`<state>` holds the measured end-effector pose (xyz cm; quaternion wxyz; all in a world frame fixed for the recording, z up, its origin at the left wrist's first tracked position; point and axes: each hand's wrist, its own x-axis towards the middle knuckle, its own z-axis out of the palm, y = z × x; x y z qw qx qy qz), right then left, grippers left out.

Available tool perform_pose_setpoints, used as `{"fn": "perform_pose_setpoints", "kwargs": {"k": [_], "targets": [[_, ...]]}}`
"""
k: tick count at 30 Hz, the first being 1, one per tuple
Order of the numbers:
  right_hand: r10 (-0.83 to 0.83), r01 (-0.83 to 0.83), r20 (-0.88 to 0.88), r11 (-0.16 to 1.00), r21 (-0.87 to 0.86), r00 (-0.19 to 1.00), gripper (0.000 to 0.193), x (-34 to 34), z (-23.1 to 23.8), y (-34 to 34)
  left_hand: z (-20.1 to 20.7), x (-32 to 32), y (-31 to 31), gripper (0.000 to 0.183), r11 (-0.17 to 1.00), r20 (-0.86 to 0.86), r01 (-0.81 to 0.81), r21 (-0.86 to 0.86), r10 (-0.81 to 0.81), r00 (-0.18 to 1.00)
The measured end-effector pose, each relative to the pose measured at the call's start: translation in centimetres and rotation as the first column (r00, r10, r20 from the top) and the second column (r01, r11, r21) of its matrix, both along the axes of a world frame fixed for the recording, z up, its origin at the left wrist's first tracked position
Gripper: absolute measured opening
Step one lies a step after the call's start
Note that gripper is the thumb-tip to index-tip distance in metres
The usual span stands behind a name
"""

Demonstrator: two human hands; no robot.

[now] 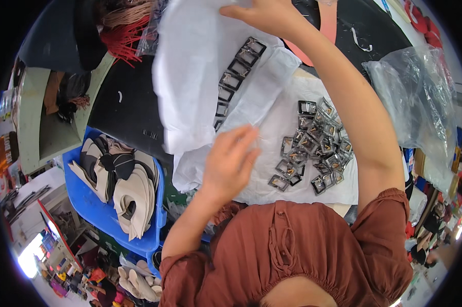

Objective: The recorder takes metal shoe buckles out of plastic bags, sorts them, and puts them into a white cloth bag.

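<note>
A sheet of white tissue paper [187, 77] covers the far left part of the work surface, its left edge blurred. My right hand [266, 15] reaches across to its far end, the thumb stretched out over the paper; the frame edge cuts off the other fingers. A row of dark square buckles [238, 66] lies slantwise on the paper. My left hand [228, 161], smeared by motion, hovers over the near part of the paper with thumb and fingers apart, holding nothing visible. Right of it, loose dark buckles [318, 143] are heaped on another white sheet [261, 184].
A blue bin [93, 202] with beige and black cut pieces [133, 197] stands at left. Clear plastic bags [415, 92] lie at right. Red and tan tassels [126, 36] hang at the far left. Coral-coloured pieces [328, 23] lie on the black surface [123, 110] at the back.
</note>
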<state>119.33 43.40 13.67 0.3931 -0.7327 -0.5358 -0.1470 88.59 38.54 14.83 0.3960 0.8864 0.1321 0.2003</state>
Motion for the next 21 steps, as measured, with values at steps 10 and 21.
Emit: {"fn": "perform_pose_setpoints", "kwargs": {"k": [10, 21], "targets": [[-0.145, -0.235, -0.720, 0.886, -0.400, 0.679, 0.033, -4.8, 4.3, -5.2, -1.9, -0.4, 11.7, 0.050, 0.327, -0.121, -0.424, -0.844, 0.655, 0.746], [0.112, -0.300, -0.498, 0.901, -0.315, 0.860, 0.037, -4.9, 0.9, -6.3, -4.7, -0.3, 9.4, 0.035, 0.914, -0.146, 0.093, 0.395, -0.037, 0.989]]}}
